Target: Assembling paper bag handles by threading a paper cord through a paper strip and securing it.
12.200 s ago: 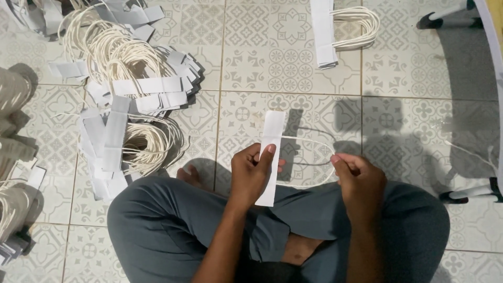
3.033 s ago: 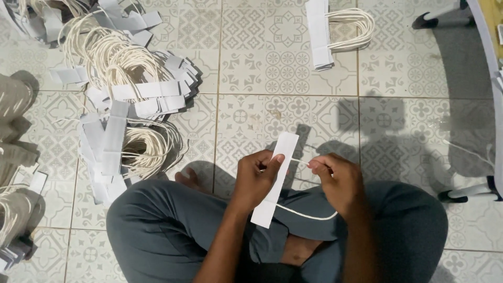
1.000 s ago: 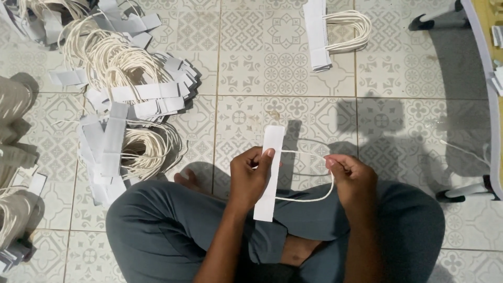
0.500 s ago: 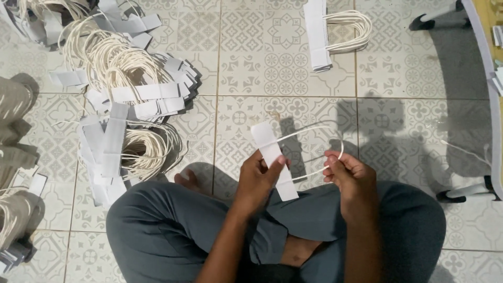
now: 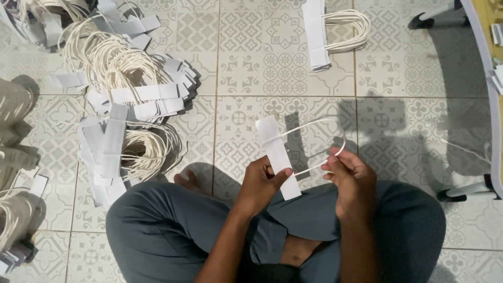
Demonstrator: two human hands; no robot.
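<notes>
I sit cross-legged on a patterned tile floor. My left hand pinches a white paper strip, which tilts up to the left. A white cord loops from the strip out to the right and back. My right hand holds the far bend of that loop between its fingers, just above my knee.
Piles of finished paper-and-cord handles lie to my left. A neat stack of handles sits at the top centre. A table leg with a dark foot stands at the right, and another foot shows at the top right.
The strip has tipped from upright to leaning left. The cord loop has lifted up and spread open to the right, with my right hand sliding slightly up along it.
</notes>
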